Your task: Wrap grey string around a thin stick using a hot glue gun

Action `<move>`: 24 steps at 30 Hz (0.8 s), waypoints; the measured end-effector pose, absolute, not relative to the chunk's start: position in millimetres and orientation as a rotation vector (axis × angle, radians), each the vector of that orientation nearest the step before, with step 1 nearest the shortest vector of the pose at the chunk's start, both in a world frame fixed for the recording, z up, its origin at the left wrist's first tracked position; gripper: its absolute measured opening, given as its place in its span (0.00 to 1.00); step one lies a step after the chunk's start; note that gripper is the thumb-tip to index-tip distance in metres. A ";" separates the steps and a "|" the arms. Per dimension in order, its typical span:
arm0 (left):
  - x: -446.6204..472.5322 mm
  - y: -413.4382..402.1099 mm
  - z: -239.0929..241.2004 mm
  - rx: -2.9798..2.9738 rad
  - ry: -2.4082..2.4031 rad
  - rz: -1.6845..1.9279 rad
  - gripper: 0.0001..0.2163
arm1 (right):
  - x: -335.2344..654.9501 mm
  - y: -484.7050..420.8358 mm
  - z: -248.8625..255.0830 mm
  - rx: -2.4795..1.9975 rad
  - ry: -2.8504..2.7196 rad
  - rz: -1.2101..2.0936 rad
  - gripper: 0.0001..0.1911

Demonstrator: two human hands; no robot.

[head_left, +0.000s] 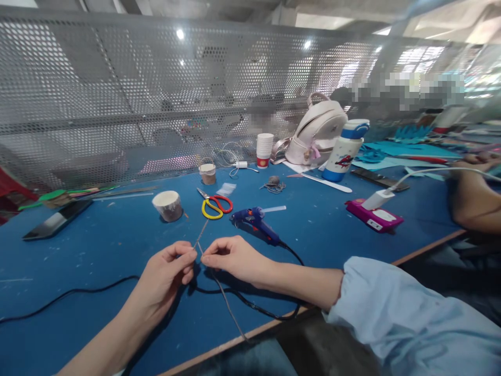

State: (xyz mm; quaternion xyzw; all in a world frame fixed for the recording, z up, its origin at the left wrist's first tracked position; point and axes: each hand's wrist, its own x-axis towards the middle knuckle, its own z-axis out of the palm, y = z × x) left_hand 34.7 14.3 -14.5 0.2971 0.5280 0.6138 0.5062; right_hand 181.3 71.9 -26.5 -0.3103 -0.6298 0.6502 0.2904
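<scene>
Between finger and thumb, my left hand (170, 271) pinches a thin grey cord (227, 303). My right hand (235, 258) pinches another stretch of it close by, fingertips almost meeting the left ones. Above the fingers the cord's strands cross and a short twisted end points up toward the scissors. From my right fingers its long part trails down over the table's front edge. Just beyond my hands lie scissors (213, 208) with one yellow and one red handle. A blue hot glue gun (256, 223) with a clear glue stick rests beyond my right hand.
Two tape rolls (167, 207) and a small grey yarn bundle (274, 184) sit farther back. A phone (58, 219) lies left, a magenta power strip (373, 215) right. Paper cups (265, 150), a bottle (344, 151) and a backpack (319, 130) stand behind. Another person's arm (475, 201) rests at right.
</scene>
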 end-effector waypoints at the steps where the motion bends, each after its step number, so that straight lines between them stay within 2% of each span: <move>1: 34.7 14.4 -15.1 0.710 1.276 1.486 0.13 | 181.3 71.9 -27.0 -0.827 -1.688 1.729 0.07; 16: 31.2 10.4 -14.0 0.686 1.247 1.381 0.13 | 183.2 70.8 -24.1 -0.816 -1.683 1.745 0.07; 24: 32.7 11.8 -14.2 0.798 1.256 1.441 0.13 | 183.9 70.9 -23.3 -0.822 -1.672 1.748 0.08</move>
